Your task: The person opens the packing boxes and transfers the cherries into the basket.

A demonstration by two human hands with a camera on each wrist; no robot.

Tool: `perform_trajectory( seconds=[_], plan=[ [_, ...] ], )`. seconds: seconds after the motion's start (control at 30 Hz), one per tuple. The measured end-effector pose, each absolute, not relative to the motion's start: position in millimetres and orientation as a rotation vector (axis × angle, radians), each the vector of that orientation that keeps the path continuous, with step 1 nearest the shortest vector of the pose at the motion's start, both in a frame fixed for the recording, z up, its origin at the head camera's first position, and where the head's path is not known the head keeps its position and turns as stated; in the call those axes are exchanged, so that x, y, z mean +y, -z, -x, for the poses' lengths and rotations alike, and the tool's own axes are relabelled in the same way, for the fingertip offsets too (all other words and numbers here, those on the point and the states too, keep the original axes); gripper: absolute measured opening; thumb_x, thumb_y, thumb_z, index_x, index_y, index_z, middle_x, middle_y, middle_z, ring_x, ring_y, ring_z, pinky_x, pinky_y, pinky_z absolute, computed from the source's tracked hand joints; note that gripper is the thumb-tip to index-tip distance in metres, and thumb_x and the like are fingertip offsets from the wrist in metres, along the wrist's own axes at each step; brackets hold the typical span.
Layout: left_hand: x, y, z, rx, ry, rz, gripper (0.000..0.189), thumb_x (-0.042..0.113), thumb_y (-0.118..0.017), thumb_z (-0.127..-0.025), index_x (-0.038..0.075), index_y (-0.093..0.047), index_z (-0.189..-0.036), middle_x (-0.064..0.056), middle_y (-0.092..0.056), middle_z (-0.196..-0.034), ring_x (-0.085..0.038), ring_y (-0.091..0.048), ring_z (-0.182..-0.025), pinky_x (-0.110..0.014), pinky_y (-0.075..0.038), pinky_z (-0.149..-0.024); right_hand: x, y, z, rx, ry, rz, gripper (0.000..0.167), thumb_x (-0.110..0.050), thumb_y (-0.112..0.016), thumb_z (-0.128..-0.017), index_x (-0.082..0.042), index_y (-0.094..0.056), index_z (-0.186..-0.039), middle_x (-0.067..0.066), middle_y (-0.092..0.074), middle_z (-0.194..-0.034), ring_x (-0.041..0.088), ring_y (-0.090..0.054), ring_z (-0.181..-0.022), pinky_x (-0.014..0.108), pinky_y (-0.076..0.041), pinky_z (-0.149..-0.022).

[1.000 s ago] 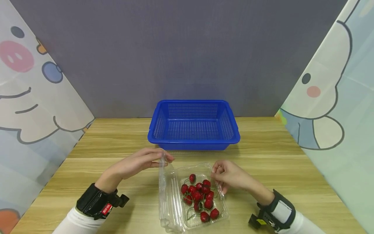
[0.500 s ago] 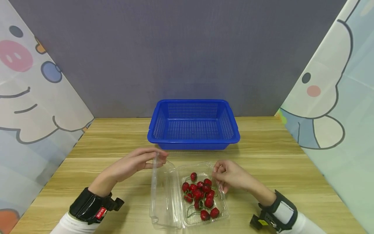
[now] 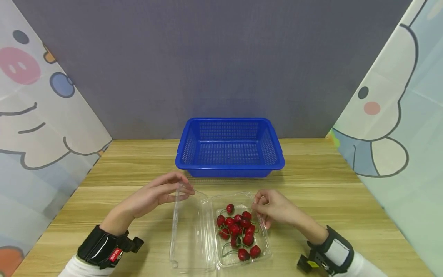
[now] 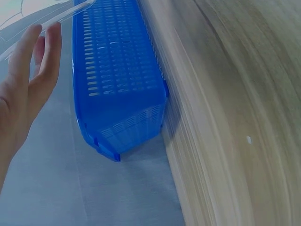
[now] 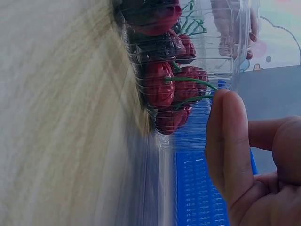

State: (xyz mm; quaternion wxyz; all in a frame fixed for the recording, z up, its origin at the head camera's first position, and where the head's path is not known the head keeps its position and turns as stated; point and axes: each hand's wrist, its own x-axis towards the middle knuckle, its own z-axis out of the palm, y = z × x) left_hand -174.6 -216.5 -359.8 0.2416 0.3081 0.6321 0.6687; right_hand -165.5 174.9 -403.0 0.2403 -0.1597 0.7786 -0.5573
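Note:
A clear plastic clamshell box (image 3: 266,257) holds several red cherries (image 3: 233,230) with green stems. Its hinged lid (image 3: 192,238) leans out to the left. My left hand (image 3: 160,194) has its fingers extended against the lid's far upper edge; in the left wrist view the fingertips (image 4: 54,29) reach that clear edge. My right hand (image 3: 273,207) pinches the box's right rim near the far corner. Seen from the right wrist, the fingers (image 5: 235,122) lie along the outside of the wall, and cherries (image 5: 160,87) show through the plastic.
A blue perforated basket (image 3: 228,167) with nothing in it stands behind the box, close to the grey back panel (image 3: 221,69). Printed cartoon panels flank the wooden table (image 3: 322,184) on both sides.
My left hand has moved left, and the lid has swung outward and lower with it. My right hand stays at the box's rim; the box has barely shifted.

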Motion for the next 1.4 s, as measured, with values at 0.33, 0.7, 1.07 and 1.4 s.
perform_trajectory(
  seconds=[0.33, 0.7, 1.07, 1.4],
  plan=[
    [-220, 362, 176, 1.752, -1.838, -0.82, 0.032, 0.01, -0.035, -0.113, -0.012, -0.049, -0.131, -0.03, -0.056, -0.131, -0.038, -0.058, -0.126, -0.045, -0.045, -0.107, 177, 404, 166, 2.149, 1.521, 0.424, 0.015, -0.007, -0.063, -0.101, 0.006, -0.056, -0.105, 0.011, -0.063, -0.075, 0.018, -0.059, -0.053, 0.037, -0.057, -0.046],
    [-231, 369, 180, 1.965, -1.795, -0.685, 0.038, 0.008, -0.05, -0.109, -0.021, -0.05, -0.134, -0.035, -0.06, -0.129, -0.026, -0.065, -0.119, -0.034, -0.049, -0.103, 182, 406, 168, 2.128, 1.545, 0.421, 0.015, -0.005, -0.061, -0.101, 0.008, -0.054, -0.105, 0.012, -0.064, -0.072, 0.019, -0.061, -0.053, 0.037, -0.057, -0.048],
    [-239, 380, 188, 2.108, -1.705, -0.557, 0.039, 0.011, -0.061, -0.104, -0.014, -0.058, -0.134, -0.033, -0.058, -0.135, -0.023, -0.066, -0.117, -0.036, -0.051, -0.101, 185, 407, 169, 2.127, 1.566, 0.412, 0.018, -0.007, -0.062, -0.101, 0.008, -0.053, -0.105, 0.013, -0.066, -0.071, 0.019, -0.063, -0.053, 0.038, -0.059, -0.05],
    [-237, 394, 198, 2.391, -1.465, -0.527, 0.031, 0.01, -0.069, -0.099, -0.006, -0.069, -0.125, -0.017, -0.069, -0.124, -0.029, -0.066, -0.111, -0.03, -0.054, -0.091, 184, 407, 170, 2.128, 1.598, 0.391, 0.02, -0.008, -0.062, -0.102, 0.009, -0.053, -0.11, 0.015, -0.067, -0.075, 0.019, -0.065, -0.055, 0.039, -0.06, -0.052]
  ],
)
